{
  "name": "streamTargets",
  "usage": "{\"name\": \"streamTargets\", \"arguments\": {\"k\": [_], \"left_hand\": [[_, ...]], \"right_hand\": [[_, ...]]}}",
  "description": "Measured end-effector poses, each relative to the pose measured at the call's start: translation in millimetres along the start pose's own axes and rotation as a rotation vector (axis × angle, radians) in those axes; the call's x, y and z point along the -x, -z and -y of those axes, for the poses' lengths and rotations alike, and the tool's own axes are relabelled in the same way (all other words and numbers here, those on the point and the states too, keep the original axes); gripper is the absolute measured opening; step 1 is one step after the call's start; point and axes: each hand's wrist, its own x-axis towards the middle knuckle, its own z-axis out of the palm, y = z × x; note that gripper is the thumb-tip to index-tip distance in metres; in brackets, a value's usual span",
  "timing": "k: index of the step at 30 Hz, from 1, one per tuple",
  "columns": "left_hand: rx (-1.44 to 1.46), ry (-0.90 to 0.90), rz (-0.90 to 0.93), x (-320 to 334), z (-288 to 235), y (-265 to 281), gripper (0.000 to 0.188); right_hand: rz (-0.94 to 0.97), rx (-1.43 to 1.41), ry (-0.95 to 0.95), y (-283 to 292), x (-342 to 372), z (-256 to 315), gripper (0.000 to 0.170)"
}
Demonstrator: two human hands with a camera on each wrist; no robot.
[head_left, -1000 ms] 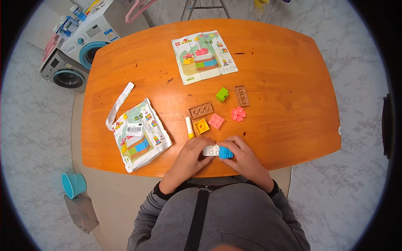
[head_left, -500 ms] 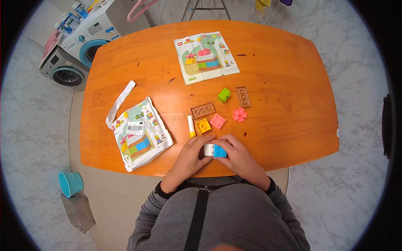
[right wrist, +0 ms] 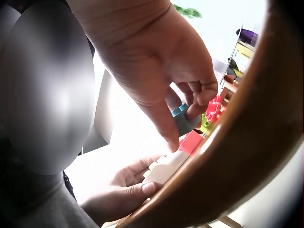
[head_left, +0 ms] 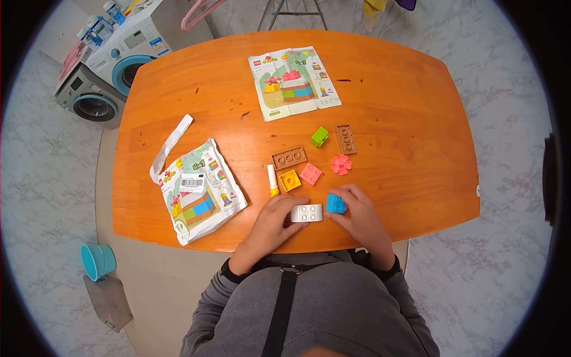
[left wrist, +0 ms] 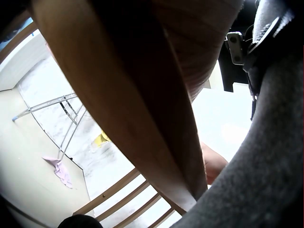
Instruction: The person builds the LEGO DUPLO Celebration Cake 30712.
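My left hand grips the left end of a white building brick, whose studs face up. Just to the right, my right hand pinches a blue brick between thumb and fingers, with a gap between the two bricks. In the right wrist view the blue brick shows under the curled fingers, while the white brick sits at the left hand's thumb. The left wrist view is mostly filled by the table edge, which hides that hand's work.
Beyond the hands lie a yellow brick, a pink brick, a pink flower, a green brick, two brown bricks and a white-yellow candle piece. An opened bag lies left, a leaflet at the back.
The blue brick first moved left over the white brick, then right and away from it in my right hand. The left hand has stayed with the white brick.
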Motion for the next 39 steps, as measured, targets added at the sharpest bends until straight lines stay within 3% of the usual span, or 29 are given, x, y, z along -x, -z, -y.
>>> {"name": "streamTargets", "arguments": {"k": [2, 5, 19, 31, 36, 39], "left_hand": [[0.003, 0.006, 0.006, 0, 0, 0, 0.048], [0.004, 0.010, 0.001, 1, -1, 1, 0.048], [-0.068, 0.057, -0.081, -3, -9, 12, 0.050], [-0.308, 0.019, 0.155, 3, -48, 48, 0.053], [-0.657, -0.090, 0.332, -28, -63, 85, 0.050], [-0.783, -0.155, 0.322, -57, -60, 92, 0.047]], "right_hand": [[-0.178, 0.127, -0.038, 2, -1, -10, 0.041], [-0.239, 0.221, -0.085, 3, 0, -18, 0.045], [-0.215, 0.227, -0.069, -2, 1, -24, 0.044], [-0.305, 0.305, 0.030, -7, 1, -31, 0.044], [-0.317, 0.326, 0.035, -7, 1, -32, 0.044], [-0.350, 0.330, 0.066, -10, 1, -36, 0.043]]}}
